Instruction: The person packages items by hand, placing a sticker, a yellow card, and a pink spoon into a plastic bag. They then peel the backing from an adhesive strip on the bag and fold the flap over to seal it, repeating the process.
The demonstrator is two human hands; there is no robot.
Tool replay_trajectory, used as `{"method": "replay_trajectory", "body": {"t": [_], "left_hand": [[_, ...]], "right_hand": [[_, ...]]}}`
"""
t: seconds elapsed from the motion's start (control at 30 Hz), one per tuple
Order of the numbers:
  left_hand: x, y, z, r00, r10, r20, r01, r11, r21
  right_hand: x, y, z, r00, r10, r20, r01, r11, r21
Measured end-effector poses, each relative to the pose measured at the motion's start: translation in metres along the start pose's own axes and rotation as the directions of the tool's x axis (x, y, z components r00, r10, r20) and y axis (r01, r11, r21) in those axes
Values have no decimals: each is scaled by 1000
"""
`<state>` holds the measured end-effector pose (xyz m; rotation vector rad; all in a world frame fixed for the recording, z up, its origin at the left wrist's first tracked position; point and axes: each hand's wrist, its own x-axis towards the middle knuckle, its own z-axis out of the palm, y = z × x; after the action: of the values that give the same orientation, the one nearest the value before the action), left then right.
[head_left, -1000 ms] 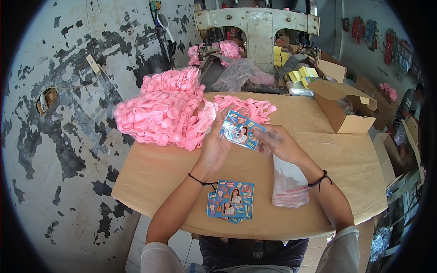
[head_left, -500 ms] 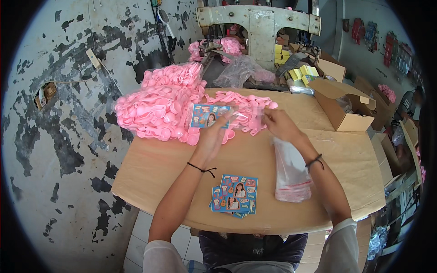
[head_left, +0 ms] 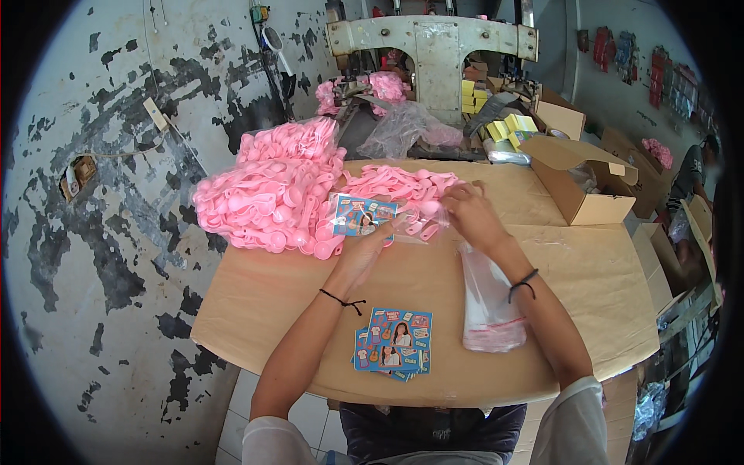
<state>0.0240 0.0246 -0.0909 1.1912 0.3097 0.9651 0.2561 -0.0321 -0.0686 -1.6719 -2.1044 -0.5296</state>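
My left hand is closed on a clear plastic bag with a blue printed card in it, thumb lying over the card's lower right. At the bag's other end, the fingers of my right hand pinch the clear film. Pink plastic spoons lie loose just behind the bag; whether one is inside it I cannot tell. Nearer me rests a small stack of blue cards. Below my right wrist lies a sheaf of flat clear bags with reddish seal strips.
Large clear sacks of pink spoons crowd the table's left side. A cardboard box stands open at the back right. Behind the brown table rises a heavy metal machine, with small yellow boxes beside it.
My two hands and the bagged card have come slightly nearer. My right fingers have shifted along the bag's end. The view has tilted a little.
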Motion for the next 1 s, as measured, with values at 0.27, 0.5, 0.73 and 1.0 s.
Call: {"method": "replay_trajectory", "body": {"t": [0.27,0.5,0.73,1.0], "left_hand": [[10,-5,-5,996,72,-56,-80,984,-159],[2,-4,8,997,62,-44,-68,984,-163],[-5,-17,21,995,-68,79,87,957,-276],[-7,-27,16,987,-88,137,117,969,-218]], "right_hand": [[-15,17,-24,1000,5,-13,3,839,544],[-7,-13,-56,986,-71,153,-70,651,756],[-9,-44,-68,920,57,387,-368,467,804],[-9,-50,-96,907,77,415,-372,609,701]]}}
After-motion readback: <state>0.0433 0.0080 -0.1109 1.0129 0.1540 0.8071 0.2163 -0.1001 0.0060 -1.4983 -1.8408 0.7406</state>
